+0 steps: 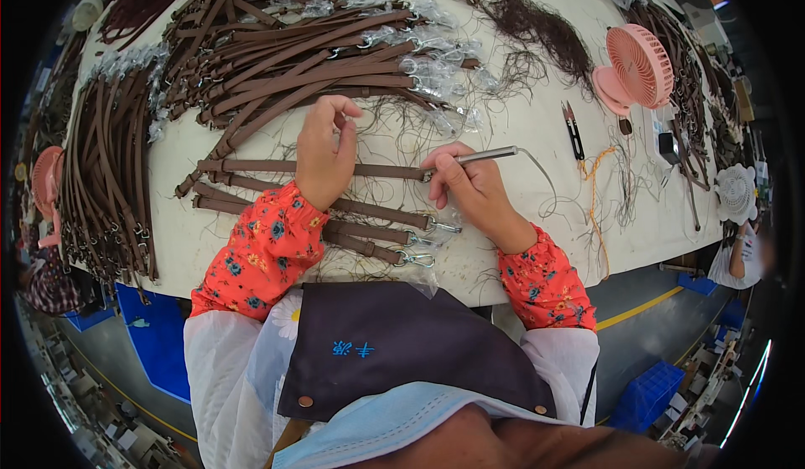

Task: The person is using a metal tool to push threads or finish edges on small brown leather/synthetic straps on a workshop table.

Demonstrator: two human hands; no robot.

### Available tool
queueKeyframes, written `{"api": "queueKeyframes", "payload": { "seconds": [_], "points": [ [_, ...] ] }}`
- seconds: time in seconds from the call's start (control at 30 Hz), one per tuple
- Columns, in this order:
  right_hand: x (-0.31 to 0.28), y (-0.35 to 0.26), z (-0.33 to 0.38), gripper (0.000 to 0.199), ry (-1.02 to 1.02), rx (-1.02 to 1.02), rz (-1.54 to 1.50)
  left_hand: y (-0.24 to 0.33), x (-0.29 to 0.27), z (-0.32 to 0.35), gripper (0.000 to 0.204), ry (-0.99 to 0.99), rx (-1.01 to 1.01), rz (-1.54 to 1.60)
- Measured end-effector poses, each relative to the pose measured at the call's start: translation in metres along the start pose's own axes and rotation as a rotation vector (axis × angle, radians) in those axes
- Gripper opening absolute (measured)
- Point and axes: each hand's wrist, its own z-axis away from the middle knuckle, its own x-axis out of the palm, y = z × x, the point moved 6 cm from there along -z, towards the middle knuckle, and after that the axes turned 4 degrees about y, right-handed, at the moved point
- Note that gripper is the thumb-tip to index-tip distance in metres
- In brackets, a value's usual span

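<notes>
My right hand (480,191) grips a slim silver pen-shaped tool (490,155) with a thin grey cable trailing from its end. Its fingertips are at the right end of a brown strap (381,170); whether they also pinch that strap is hard to see. Above the same strap, my left hand (327,155) is raised, fingers loosely bent and thumb apart, with nothing visible in it. Nearer me, several more brown straps (369,246) lie side by side, with metal snap hooks (417,259) at their right ends, some in clear plastic.
Large heaps of brown straps (285,75) with plastic-wrapped ends cover the far left table, beside another bundle (105,167). Dark thread scraps (541,29) lie at the back. Rightward are thread snips (573,134), an orange cord (594,196) and a pink fan (639,67).
</notes>
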Motion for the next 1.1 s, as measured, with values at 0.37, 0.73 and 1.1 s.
{"api": "queueKeyframes", "payload": {
  "seconds": [0.37, 0.73, 1.1],
  "points": [
    [-0.008, -0.007, -0.001, 0.030, 0.116, -0.164, -0.104, 0.038, 0.026, 0.023, 0.017, -0.504, 0.403, -0.156],
    [-0.008, -0.002, -0.001, 0.033, 0.099, -0.106, -0.128, 0.029, 0.024, 0.023, 0.026, -0.627, 0.040, -0.062],
    [-0.015, -0.005, -0.002, 0.032, 0.198, -0.197, -0.208, 0.034, 0.039, 0.030, 0.028, -0.518, 0.235, -0.086]
  ]
}}
